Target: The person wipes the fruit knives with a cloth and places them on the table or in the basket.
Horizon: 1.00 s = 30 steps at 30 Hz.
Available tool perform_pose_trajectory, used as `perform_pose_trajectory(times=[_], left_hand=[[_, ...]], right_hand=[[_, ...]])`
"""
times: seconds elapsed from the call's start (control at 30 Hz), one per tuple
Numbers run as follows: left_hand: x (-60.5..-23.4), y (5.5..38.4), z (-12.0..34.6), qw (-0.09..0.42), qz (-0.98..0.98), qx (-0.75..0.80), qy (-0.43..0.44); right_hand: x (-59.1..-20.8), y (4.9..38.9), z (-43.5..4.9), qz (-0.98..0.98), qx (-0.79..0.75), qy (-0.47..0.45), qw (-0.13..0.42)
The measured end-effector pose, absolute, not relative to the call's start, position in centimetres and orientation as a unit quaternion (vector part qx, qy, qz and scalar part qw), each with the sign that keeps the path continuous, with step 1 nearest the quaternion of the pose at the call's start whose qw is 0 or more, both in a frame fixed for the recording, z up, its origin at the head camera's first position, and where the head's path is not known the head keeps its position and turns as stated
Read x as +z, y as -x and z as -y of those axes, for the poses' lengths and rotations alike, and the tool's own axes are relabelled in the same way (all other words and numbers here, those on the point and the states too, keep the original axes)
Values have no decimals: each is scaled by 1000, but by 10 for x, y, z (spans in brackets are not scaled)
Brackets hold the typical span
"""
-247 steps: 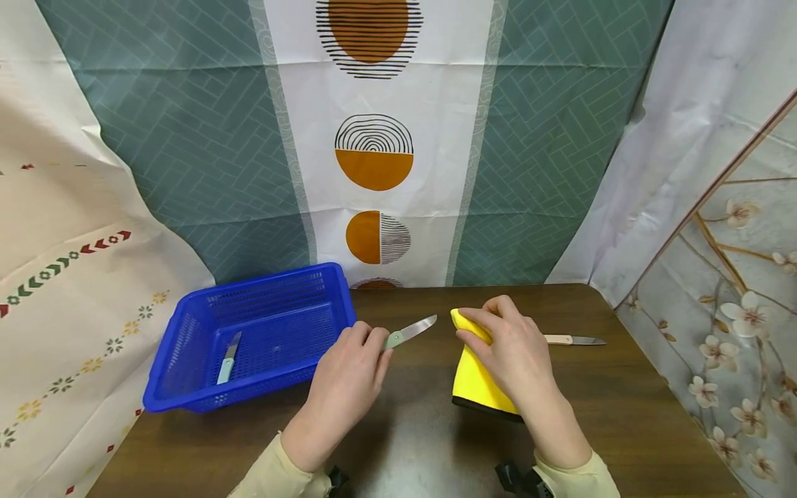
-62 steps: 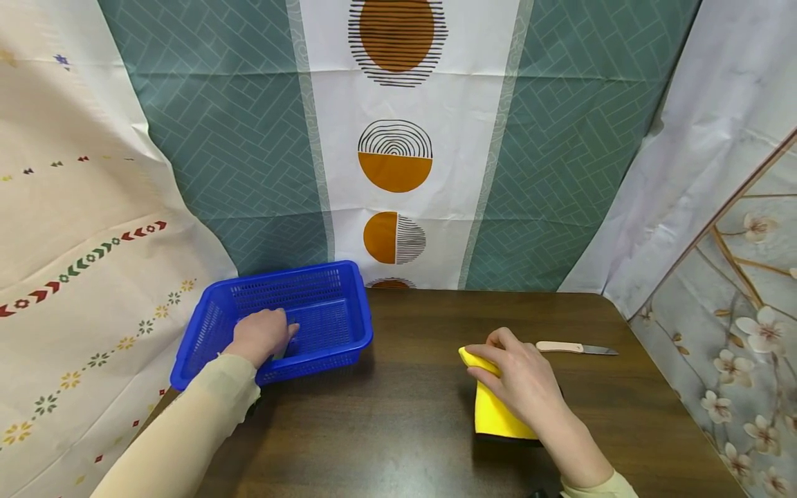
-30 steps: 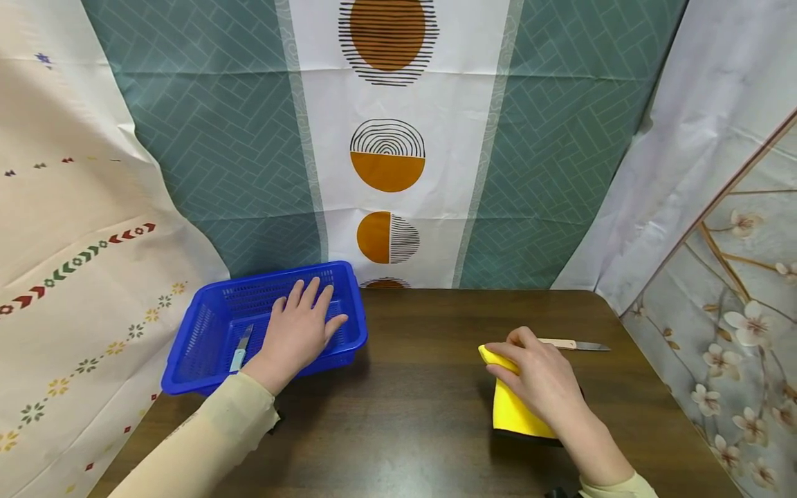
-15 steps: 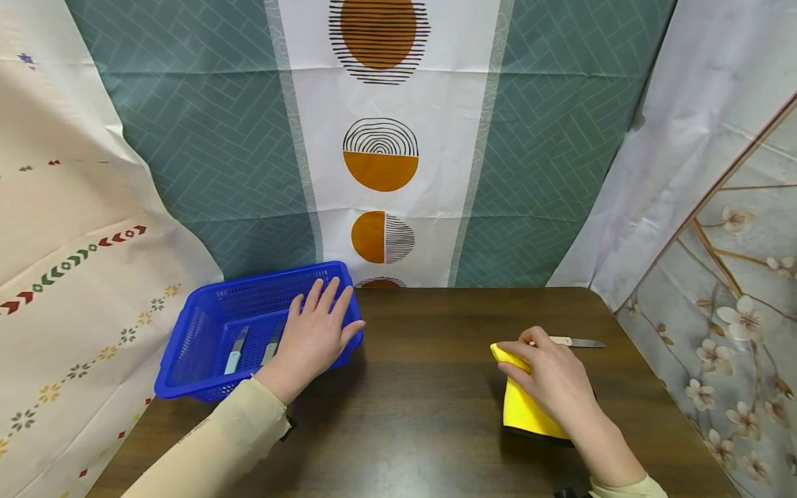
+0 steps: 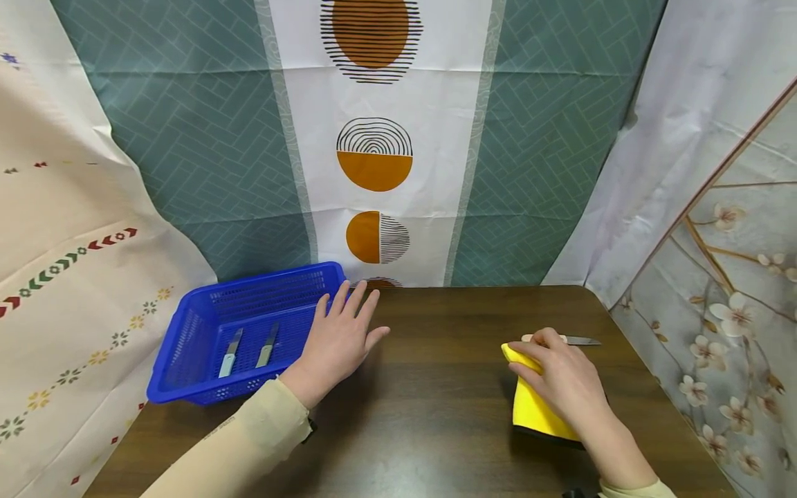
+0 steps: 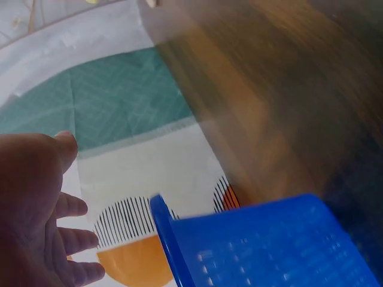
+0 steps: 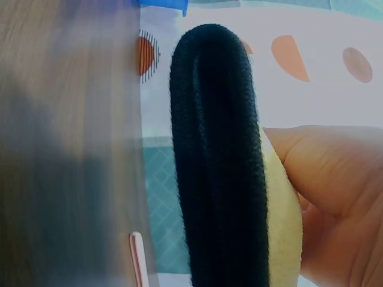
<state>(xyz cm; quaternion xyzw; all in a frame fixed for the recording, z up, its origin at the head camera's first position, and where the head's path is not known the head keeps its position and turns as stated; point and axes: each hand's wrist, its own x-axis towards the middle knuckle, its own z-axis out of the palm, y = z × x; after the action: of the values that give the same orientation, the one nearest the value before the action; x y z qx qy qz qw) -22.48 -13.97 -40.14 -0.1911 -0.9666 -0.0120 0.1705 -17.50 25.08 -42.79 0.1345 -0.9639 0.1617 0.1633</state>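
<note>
My left hand hovers with fingers spread at the right end of the blue basket, holding nothing. In the left wrist view that hand is beside the basket's wall. Two small knives lie apart on the basket floor: a pale blue-handled knife and a pale green-handled knife. My right hand pinches a folded yellow cloth with a black underside above the table. A knife with a cream handle lies just behind the right hand, its handle partly covered.
The dark brown wooden table spans the front. A patterned curtain hangs right behind it. More printed cloth borders the left, and a floral cloth borders the right.
Earlier my left hand held the green-handled knife; it was let go in the basket. That hand has opened and moved right, out over the basket's end. The cloth stays in my right hand.
</note>
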Motion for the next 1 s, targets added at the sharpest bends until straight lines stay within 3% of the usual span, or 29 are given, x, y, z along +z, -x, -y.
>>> perform_pose_trajectory(times=[1.0], left_hand=[[-415, 240, 53, 151, 951, -1, 268]], right_hand=[[-435, 170, -296, 970, 162, -87, 158]])
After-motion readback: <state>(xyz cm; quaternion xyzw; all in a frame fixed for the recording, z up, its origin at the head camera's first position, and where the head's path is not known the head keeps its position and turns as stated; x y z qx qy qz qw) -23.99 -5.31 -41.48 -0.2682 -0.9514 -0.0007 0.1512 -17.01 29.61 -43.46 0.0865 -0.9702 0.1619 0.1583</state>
